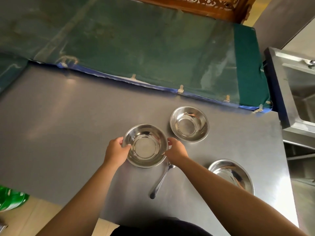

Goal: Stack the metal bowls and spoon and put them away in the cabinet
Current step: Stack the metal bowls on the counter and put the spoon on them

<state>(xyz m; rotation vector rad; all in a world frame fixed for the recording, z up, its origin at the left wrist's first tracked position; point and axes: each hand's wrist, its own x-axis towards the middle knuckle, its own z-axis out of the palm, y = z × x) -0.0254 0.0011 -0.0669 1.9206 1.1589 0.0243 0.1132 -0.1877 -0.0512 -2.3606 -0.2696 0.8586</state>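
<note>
**Two-hand grip on the first bowl; slip and clatter are the worries**

I have both hands on the middle steel bowl (146,145), which sits mid-counter, toward the near edge. Left hand (115,150) holds its left rim, thumb hooked just inside; right hand (175,149) has fingers curled against the right rim. Whether the bowl is lifted or resting on the steel counter (68,130), I cannot tell.

Risks, as I judge them:
- Polished rim, fingertip hold only: it could slide out on the lift.
- The spoon (162,180) lies just beside the bowl's near-right side, its head tucked under my right wrist. A careless sweep could knock it toward the near edge.
- The right bowl (232,175) sits close to the counter's right edge, beside my right forearm; a nudge might push it off.
- Nesting crooked could jam the bowls.

Count: three metal bowls, including the far bowl (189,124) near the back edge; one spoon. No cabinet in view.
</note>
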